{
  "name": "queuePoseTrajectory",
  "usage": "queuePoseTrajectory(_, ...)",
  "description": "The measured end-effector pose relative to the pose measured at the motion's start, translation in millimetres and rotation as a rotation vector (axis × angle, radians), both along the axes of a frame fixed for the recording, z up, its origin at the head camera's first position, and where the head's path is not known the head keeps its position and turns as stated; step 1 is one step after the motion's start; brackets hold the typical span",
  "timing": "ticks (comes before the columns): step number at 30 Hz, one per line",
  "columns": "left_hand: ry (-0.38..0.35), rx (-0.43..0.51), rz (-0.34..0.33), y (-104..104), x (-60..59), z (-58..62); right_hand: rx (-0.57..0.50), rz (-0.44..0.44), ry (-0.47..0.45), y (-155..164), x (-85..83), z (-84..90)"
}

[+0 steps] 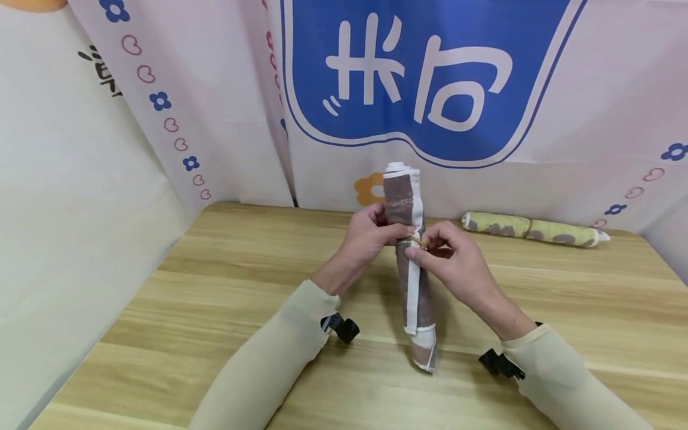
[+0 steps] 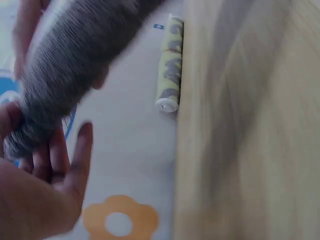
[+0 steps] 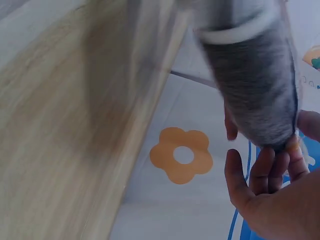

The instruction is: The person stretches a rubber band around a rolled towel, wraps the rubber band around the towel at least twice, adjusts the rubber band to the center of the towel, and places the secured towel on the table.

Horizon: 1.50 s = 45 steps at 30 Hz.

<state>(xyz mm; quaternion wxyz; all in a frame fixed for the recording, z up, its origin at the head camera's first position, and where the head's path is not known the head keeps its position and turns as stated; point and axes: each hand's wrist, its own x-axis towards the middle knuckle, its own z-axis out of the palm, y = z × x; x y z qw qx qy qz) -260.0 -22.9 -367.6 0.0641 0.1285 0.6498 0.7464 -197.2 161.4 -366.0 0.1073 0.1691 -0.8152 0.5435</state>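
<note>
A rolled brown towel [image 1: 399, 194] with white edging is held up at a tilt over the table in the head view. My left hand [image 1: 368, 233] grips it near the middle, thumb across its front. A thin yellow-brown band [image 1: 416, 240] sits at the towel's middle, and my right hand [image 1: 459, 260] pinches it with thumb and fingers at the towel's right side. In the left wrist view the towel [image 2: 75, 65] is blurred and hides part of the left hand [image 2: 47, 185]. The right wrist view shows the right hand [image 3: 275, 185] at the towel [image 3: 255, 80].
A second rolled towel [image 1: 497, 225], yellow-green with grey patches, lies at the table's back right with a band round its middle. Behind the wooden table [image 1: 215, 286] hangs a printed cloth [image 1: 322, 167]. Wrist cameras [image 1: 344, 328] sit at both sleeves.
</note>
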Motion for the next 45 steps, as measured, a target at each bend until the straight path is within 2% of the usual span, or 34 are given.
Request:
queuePoseTrajectory(3, 0.106, -0.116, 0.074, 4.0, 6.1, 6.0, 0.04, -0.023, 0.03, 0.3, -0.7, -1.9)
queuePoseTrajectory(6, 0.142, -0.175, 0.133, 7.1, 10.7, 8.9, 0.087, -0.037, 0.086, 0.5, -1.8, -4.7)
queuePoseTrajectory(12, 0.044, -0.194, 0.197, 10.3, 10.7, 4.9, 0.185, -0.034, 0.232, 0.1, -3.4, -11.5)
queuePoseTrajectory(15, -0.006, -0.203, 0.22, 9.8, 9.1, 2.8, 0.205, 0.013, 0.282, -0.4, -4.6, -13.4)
queuePoseTrajectory(18, -0.023, -0.221, 0.225, 10.1, 8.3, 2.2, 0.216, 0.046, 0.301, 0.8, -5.1, -13.5)
queuePoseTrajectory(21, -0.03, -0.179, 0.169, 7.3, 5.2, 1.1, 0.201, 0.029, 0.288, 2.8, -5.8, -12.2)
queuePoseTrajectory(29, -0.072, 0.087, -0.173, -8.5, -10.8, -9.7, 0.144, -0.094, 0.161, 9.9, -8.8, -9.4)
queuePoseTrajectory(32, -0.12, 0.117, -0.239, -13.0, -14.1, -15.0, 0.123, -0.106, 0.093, 9.9, -9.6, -10.1)
queuePoseTrajectory(35, -0.147, 0.099, -0.229, -13.9, -15.3, -17.2, 0.064, -0.057, 0.027, 8.5, -10.2, -10.1)
queuePoseTrajectory(40, -0.117, 0.057, -0.126, -8.8, -11.6, -12.5, -0.085, 0.042, -0.095, 6.0, -9.0, -6.7)
queuePoseTrajectory(43, -0.066, 0.006, -0.056, -3.5, -6.5, -6.8, -0.138, 0.04, -0.128, 5.1, -7.6, -5.6)
queuePoseTrajectory(45, -0.041, -0.034, -0.017, 0.1, -2.6, -3.1, -0.129, 0.02, -0.114, 4.9, -6.8, -5.8)
